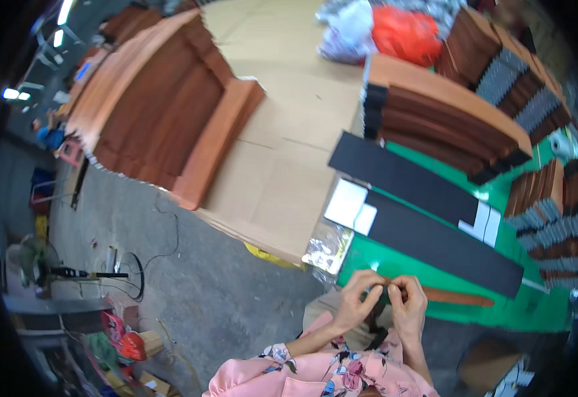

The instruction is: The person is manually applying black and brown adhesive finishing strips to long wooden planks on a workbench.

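At the near edge of the green tabletop (pixel 533 314), my left hand (pixel 359 301) and my right hand (pixel 408 308) are close together. Both are closed, thumbs and fingers pinching the left end of a long, narrow brown strip (pixel 461 298). Its far end reaches right over the green surface; the pinched end is mostly hidden by my fingers. Beyond my hands lie two wide black strips, one nearer (pixel 441 245) and one farther (pixel 401 175). White paper pieces (pixel 347 200) lie at the nearer strip's left end, and more white pieces (pixel 486 223) sit by the farther strip's right end.
A clear plastic packet (pixel 328 250) lies left of my hands. Brown curved strips are stacked on cardboard (pixel 269 178) at left (pixel 163 99) and right (pixel 441 119). Plastic bags (pixel 404 33) sit at the back. A fan (pixel 34 264) and a person (pixel 50 135) are far left.
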### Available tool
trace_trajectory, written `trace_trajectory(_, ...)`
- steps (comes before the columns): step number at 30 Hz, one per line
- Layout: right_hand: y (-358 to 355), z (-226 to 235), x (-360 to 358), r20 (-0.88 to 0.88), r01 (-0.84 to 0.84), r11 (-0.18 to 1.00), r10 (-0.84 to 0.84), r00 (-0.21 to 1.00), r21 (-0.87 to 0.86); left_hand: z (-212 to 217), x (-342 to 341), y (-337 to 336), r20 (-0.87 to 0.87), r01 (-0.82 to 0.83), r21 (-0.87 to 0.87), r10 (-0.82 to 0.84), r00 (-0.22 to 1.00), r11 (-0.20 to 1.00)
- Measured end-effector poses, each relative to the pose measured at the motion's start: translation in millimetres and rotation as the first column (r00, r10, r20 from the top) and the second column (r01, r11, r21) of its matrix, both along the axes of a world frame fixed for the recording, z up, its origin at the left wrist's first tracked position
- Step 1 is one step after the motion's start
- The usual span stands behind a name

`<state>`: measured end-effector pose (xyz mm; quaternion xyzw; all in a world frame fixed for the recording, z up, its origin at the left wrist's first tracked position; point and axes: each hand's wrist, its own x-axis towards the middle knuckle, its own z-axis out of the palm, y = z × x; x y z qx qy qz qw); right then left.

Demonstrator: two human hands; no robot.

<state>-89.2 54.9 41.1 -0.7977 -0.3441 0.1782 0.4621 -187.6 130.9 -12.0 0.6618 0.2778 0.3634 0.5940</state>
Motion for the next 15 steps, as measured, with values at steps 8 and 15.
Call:
trace_trajectory(8, -30, -5, 19, -0.197, 0.023, 0.986, 0.010, 0.980, 0.165, 17, -1, 11, -0.090, -0.044, 0.726, 0.158, 0.983, 0.686)
trace_trajectory(15, -71, 1, 68, 0.430, 0.008, 0.994, -0.055, 0.901, 0.111, 24, -5, 6, -0.133, 0.022, 0.901, 0.227, 0.965, 0.432)
